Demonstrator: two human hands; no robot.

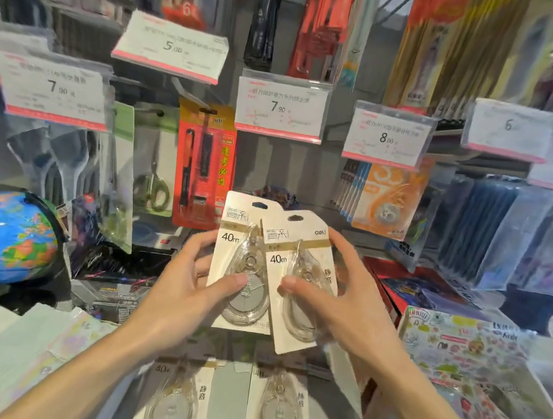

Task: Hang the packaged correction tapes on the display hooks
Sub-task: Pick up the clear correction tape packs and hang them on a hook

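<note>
Two packaged correction tapes on cream cards marked 40m are held up in front of me. My left hand (191, 279) grips the left pack (238, 225), thumb on its clear blister. My right hand (337, 295) grips the right pack (298, 246), which overlaps the left one and tilts slightly. Two more correction tape packs (174, 394) (280, 406) lie flat below my hands. The hook with the 7.90 price tag (281, 106) hangs straight above the held packs; its rod is hidden behind the tag.
A globe (3, 233) sits at the left. A red pen pack (204, 166) and scissors pack (154, 168) hang beside the 7.90 tag. An 8.00 tag (388, 136) with orange packs hangs to the right. Sticker sheets (465, 351) lie at the lower right.
</note>
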